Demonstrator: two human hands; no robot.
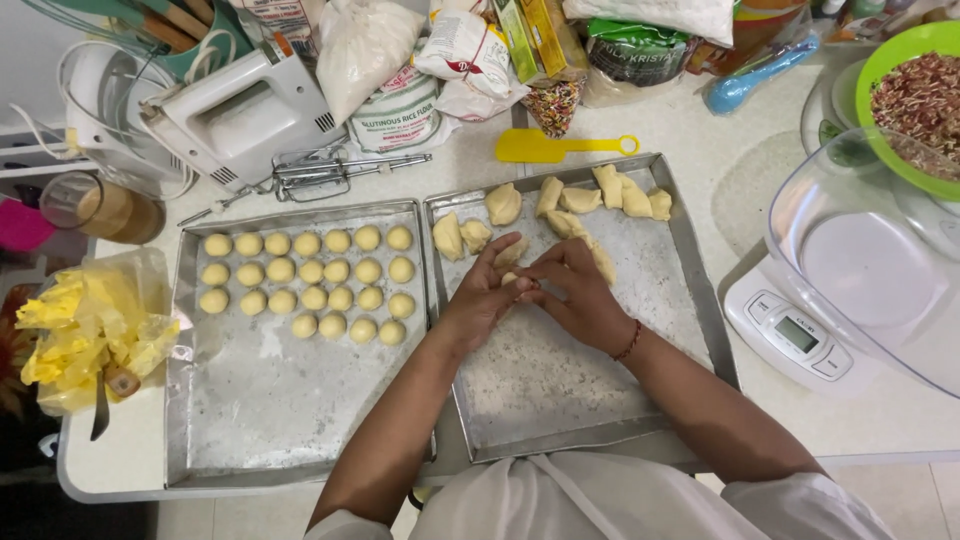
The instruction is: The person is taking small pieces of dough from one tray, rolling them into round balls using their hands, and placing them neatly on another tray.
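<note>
Left hand [478,297], right hand [575,295]: pinching dough piece [512,279] | over floured tray [560,390] | cluttered white counter [740,170]

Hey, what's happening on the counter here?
A person is working a small dough piece between the left hand and right hand over the right tray. Rough dough chunks lie along that tray's far end. The left tray holds rows of rolled dough balls. A hand mixer and a scale sit nearby.
</note>
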